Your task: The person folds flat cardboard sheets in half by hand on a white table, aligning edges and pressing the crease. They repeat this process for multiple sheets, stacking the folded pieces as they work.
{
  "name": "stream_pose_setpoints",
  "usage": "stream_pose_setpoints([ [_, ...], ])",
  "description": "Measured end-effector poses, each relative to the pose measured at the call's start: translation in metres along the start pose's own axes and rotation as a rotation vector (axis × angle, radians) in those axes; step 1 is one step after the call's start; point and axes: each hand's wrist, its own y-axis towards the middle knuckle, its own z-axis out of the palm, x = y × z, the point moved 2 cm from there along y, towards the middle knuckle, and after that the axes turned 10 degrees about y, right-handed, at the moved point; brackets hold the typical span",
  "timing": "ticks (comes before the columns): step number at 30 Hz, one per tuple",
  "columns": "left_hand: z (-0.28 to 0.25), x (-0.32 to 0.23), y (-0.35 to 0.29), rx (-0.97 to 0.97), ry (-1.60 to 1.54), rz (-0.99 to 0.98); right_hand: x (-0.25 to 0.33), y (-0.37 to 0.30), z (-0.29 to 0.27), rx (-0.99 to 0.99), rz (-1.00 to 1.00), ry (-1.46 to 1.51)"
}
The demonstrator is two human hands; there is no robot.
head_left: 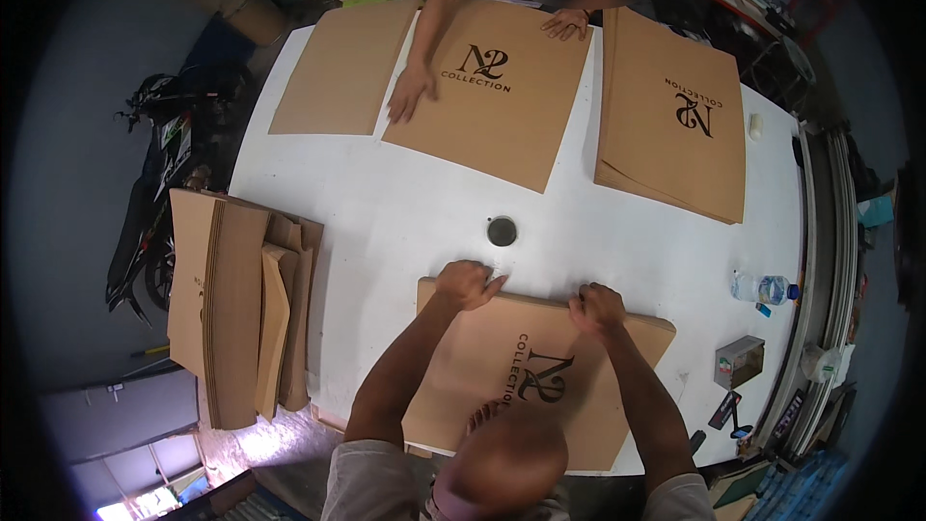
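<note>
A thick, flat stack of brown cardboard sheets (598, 396) with a dark printed mark lies in front of me at the near edge of the white table. My left hand (466, 285) is closed over its far edge, left of the middle, with the thumb pointing right. Farther right on that same edge, my right hand (598, 307) is closed too, its fingers curled round the rim. The fingertips of both hands are partly hidden. Just beyond my hands is a round dark disc or hole (502, 231) in the white tabletop (386, 222).
Across the table, another person's hands (413, 94) rest on a printed cardboard sheet (502, 125). A plain sheet (338, 68) and a cardboard pile (666, 116) flank it. Folded cardboard (217, 309) stands at left. A water bottle (767, 287) and small box (740, 362) lie right.
</note>
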Motion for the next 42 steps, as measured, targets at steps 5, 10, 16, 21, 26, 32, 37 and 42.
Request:
stream_pose_setpoints([
  [5,-0.017,0.004,0.002,-0.148,-0.043,-0.039,0.012,0.017,-0.016,0.054,0.042,-0.008],
  [10,-0.023,0.014,0.005,0.052,0.109,-0.019,-0.004,0.006,-0.008,0.135,0.109,-0.038],
  [16,-0.010,0.046,-0.015,0.008,-0.024,-0.038,-0.012,-0.005,0.011,-0.181,-0.143,-0.020],
  [21,-0.011,0.056,-0.023,-0.325,0.000,0.053,-0.003,0.002,0.012,-0.079,-0.062,-0.026],
  [26,-0.026,0.054,-0.020,-0.245,0.218,0.045,-0.010,0.006,0.024,-0.105,-0.030,-0.016],
  [32,-0.020,-0.017,-0.127,-0.598,0.158,-0.173,-0.015,-0.005,0.026,-0.472,-0.221,-0.027],
  [37,0.056,-0.051,-0.290,0.163,-0.063,-0.335,-0.015,-0.005,0.031,-0.624,-0.319,-0.078],
  [42,0.112,-0.027,-0.329,0.409,0.078,-0.126,-0.009,0.008,0.028,-0.394,-0.176,-0.027],
])
